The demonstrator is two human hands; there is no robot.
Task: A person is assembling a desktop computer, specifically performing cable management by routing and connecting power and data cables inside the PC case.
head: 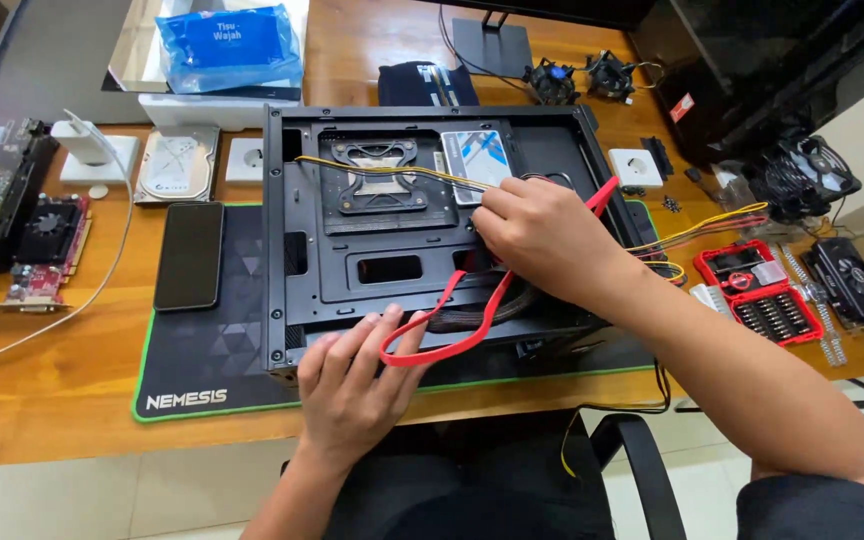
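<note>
While both hands grip it, red flat cable slanting lower-left to upper-right over black computer case, left hand fingers curled round its loop, right hand pinched shut higher up.

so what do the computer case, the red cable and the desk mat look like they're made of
Computer case: probably sheet metal painted matte black, judging by its thin stamped panels with cutouts.
Red cable: a flat, bendy strip with a slight sheen, likely plastic-jacketed; it loops between the left hand and right hand.
Desk mat: seemingly cloth-topped, dull black with a green stitched edge.
</note>
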